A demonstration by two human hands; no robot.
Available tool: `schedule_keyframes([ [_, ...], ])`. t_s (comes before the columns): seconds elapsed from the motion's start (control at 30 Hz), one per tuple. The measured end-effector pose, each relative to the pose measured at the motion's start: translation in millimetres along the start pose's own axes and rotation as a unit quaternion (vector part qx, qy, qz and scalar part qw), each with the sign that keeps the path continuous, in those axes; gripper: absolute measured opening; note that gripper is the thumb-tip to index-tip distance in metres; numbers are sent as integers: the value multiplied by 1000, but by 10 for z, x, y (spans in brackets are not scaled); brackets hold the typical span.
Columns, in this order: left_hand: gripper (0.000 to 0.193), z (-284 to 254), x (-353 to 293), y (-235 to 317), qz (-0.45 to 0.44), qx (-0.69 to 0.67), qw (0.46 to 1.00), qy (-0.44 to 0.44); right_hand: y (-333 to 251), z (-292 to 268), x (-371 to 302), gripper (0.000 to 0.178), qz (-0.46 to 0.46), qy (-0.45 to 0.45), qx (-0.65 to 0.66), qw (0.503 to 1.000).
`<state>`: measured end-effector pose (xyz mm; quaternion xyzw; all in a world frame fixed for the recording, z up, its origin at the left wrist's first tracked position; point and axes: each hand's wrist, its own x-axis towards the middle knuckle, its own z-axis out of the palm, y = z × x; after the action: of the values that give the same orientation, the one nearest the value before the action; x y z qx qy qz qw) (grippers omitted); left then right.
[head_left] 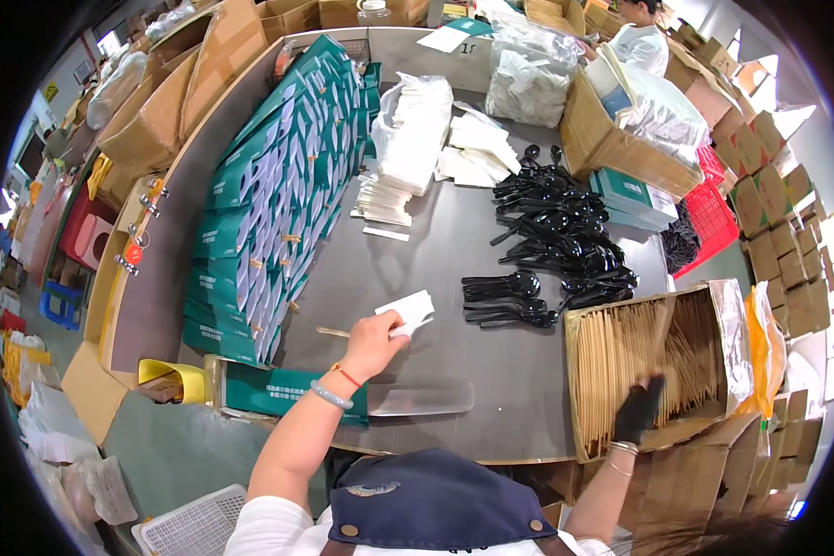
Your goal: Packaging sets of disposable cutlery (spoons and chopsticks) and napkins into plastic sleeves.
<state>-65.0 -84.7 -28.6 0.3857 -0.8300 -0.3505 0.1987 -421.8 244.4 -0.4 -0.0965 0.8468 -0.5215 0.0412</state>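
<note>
My left hand (375,345), with a red string and a bead bracelet at the wrist, is closed on folded white napkins (408,313) above the grey table. A thin wooden stick (333,332) shows just left of that hand; whether the fingers touch it I cannot tell. My right hand (639,412), in a black fingerless glove, is over the near part of a carton (572,389) packed with wooden sticks (616,361). Its fingertips are blurred, and a pale wooden streak (660,324) leads away from them. Near my left forearm lie a green packet (292,391) and a clear plastic sleeve (431,398).
Overlapping green pouches (227,232) fill the table's left side along a raised edge. Napkin stacks (417,120) lie at the far middle, beside heaped black plastic spoons (565,222). Green boxes (630,196) and a red basket (713,218) stand right. Another person (639,46) is beyond.
</note>
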Motion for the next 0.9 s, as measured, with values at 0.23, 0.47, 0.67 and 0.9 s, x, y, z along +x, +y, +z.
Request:
schedule_keyframes([
  [0.23,26,-131,-553,126,59,3,980,-188,-988,1697,-400,19,-366,-256,-233,864],
  [0.47,42,-38,-1025,315,168,147,974,-49,-953,2164,-88,11,-380,-318,-377,783],
  [0.67,51,-68,-1355,272,152,219,960,-84,-1253,1982,-596,13,-431,-342,-359,754],
  [0.9,44,-153,-1414,251,166,243,952,-86,-924,1962,-1657,18,-379,-523,-265,716],
])
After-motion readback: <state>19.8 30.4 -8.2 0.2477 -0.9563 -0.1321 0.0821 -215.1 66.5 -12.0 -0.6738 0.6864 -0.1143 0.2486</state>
